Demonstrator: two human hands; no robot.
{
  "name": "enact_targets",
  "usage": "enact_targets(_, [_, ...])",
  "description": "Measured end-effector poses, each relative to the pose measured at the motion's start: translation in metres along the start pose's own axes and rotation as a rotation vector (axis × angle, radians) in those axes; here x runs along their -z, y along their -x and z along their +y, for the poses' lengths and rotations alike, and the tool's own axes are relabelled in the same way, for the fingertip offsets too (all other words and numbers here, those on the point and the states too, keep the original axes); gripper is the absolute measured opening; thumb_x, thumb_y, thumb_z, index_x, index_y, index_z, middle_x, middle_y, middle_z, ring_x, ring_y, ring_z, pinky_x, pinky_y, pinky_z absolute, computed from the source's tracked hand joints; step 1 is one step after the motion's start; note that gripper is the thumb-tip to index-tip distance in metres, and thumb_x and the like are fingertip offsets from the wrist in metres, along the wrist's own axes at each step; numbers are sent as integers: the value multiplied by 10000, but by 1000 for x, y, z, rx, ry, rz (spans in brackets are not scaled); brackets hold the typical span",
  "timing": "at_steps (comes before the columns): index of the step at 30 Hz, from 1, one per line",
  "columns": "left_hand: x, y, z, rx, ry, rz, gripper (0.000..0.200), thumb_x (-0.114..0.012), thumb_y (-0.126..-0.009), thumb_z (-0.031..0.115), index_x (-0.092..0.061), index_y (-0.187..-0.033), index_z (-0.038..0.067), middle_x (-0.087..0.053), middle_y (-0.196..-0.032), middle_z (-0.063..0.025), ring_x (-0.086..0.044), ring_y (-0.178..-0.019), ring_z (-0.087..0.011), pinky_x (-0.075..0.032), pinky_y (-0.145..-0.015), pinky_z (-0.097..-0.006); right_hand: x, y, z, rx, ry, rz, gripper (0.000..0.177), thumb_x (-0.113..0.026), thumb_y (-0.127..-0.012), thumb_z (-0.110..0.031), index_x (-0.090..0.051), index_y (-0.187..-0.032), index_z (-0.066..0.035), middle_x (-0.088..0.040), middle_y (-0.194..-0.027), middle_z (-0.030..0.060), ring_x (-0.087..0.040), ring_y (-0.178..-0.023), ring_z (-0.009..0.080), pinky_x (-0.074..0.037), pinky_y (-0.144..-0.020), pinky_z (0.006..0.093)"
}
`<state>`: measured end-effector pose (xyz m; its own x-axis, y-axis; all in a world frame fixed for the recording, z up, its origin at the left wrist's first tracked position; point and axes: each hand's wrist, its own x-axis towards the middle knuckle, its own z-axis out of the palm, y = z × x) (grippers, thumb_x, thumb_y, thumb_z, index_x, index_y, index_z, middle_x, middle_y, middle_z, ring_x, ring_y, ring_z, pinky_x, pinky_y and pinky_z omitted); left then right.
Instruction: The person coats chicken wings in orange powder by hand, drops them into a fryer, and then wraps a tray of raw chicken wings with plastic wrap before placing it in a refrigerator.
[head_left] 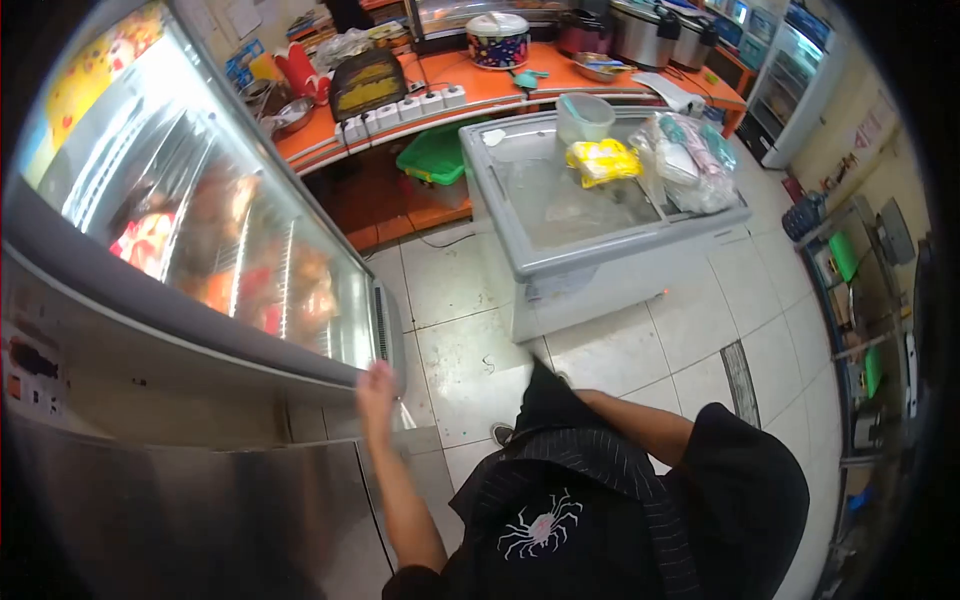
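My left hand (pixel 377 388), smeared by motion, is at the lower corner of the lit glass-fronted display fridge (pixel 335 372), overlapping its grey frame in this view. Behind the fridge's glass, packs in red and orange (pixel 225 285) lie on wire racks. My right forearm (pixel 645 425) reaches in front of my body, and the hand at its end is hidden behind the raised, pointed edge of my black pinstriped apron (pixel 550 400). A pale crab print (pixel 542 528) shows on the black cloth at my chest.
Ahead stands a grey chest freezer (pixel 590 262) bearing a yellow packet (pixel 604 162), a clear tub (pixel 585 120) and plastic bags (pixel 686 160). Beyond it, an orange counter (pixel 545 92) carries cookers and a power strip (pixel 405 108). Shelving (pixel 850 330) lines the right wall.
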<state>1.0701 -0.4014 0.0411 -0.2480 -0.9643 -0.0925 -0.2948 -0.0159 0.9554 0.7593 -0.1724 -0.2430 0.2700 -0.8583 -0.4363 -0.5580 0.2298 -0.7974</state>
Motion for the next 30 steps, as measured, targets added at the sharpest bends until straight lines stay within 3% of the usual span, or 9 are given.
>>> enact_targets(3, [98, -124, 53, -644, -144, 481, 265, -543, -892, 204, -596, -1039, -10, -601, -1056, -88, -549, -913, -160, -421, -850, -297, -7, 34, -47, 140, 63, -9, 371, -577, -830, -350, -615, -1054, -56, -642, -1032, 140, -615, -890, 270, -459, -801, 373])
enact_targets(7, [117, -182, 50, -430, -73, 847, 315, -538, -866, 232, -645, -1037, -10, -647, -1044, -141, -622, -924, -222, -488, -818, -328, 23, 134, -51, -259, -88, 335, 346, -575, -848, -375, -657, -964, -59, -657, -980, 143, -620, -847, 248, -481, -729, 371])
enact_targets(11, [-68, -164, -33, -347, -187, 176, 329, -536, -877, 300, -537, -1115, 73, -574, -1091, -133, -567, -960, -252, -479, -817, -397, 2, 268, -42, 1, -1558, 798, 332, -534, -904, -307, -625, -1078, -39, -634, -1064, 66, -605, -877, 146, -496, -775, 301])
enact_targets(16, [-437, 143, 14, 436, -40, -1155, 498, -511, -885, 423, -425, -1265, 112, -511, -1168, -93, -485, -1087, -262, -443, -873, -465, -43, 411, -24, 439, -1923, 1293, 350, -527, -912, -282, -570, -1153, -33, -630, -1059, 65, -600, -891, 137, -508, -766, 295])
enact_targets(21, [-580, 425, 55, 637, 115, -1999, 488, -515, -904, 350, -392, -1289, 76, -458, -1231, -115, -460, -1116, -255, -355, -986, -438, -94, 473, 58, 535, -1914, 1611, 349, -520, -915, -274, -566, -1154, -23, -618, -1085, 89, -604, -918, 158, -512, -767, 313])
enact_targets(24, [-590, 487, 34, 309, -270, -2188, 553, -528, -906, 297, -316, -1357, 58, -389, -1331, -132, -385, -1222, -275, -294, -1038, -384, -108, 526, 0, 11, -1945, 2040, 364, -512, -904, -239, -549, -1186, -13, -602, -1126, 80, -585, -948, 170, -487, -823, 317])
enact_targets(27, [-588, 573, 20, -917, -403, -2581, 743, -540, -900, 314, -109, -1423, 9, -253, -1408, -257, -269, -1316, -326, -211, -1073, -347, -184, 492, 121, 526, -1650, 2732, 326, -391, -937, -205, -579, -1121, -13, -617, -1026, 107, -598, -895, 208, -498, -780, 342])
enact_targets(28, [-584, 599, 19, -919, -412, -2673, 743, -540, -900, 314, -109, -1423, 9, -253, -1408, -257, -269, -1316, -326, -211, -1073, -347, -204, 491, 147, 764, -1634, 2857, 339, -348, -937, -179, -580, -1114, -7, -618, -1032, 108, -597, -896, 220, -489, -798, 355])
enact_targets(30, [-572, 650, 23, -802, -644, -2875, 755, -538, -899, 338, -105, -1422, 8, -251, -1388, -300, -271, -1310, -359, -212, -1072, -355, -240, 514, 136, 315, -1451, 3064, 332, -355, -923, -161, -579, -1109, -2, -619, -1041, 116, -598, -900, 231, -481, -808, 361])
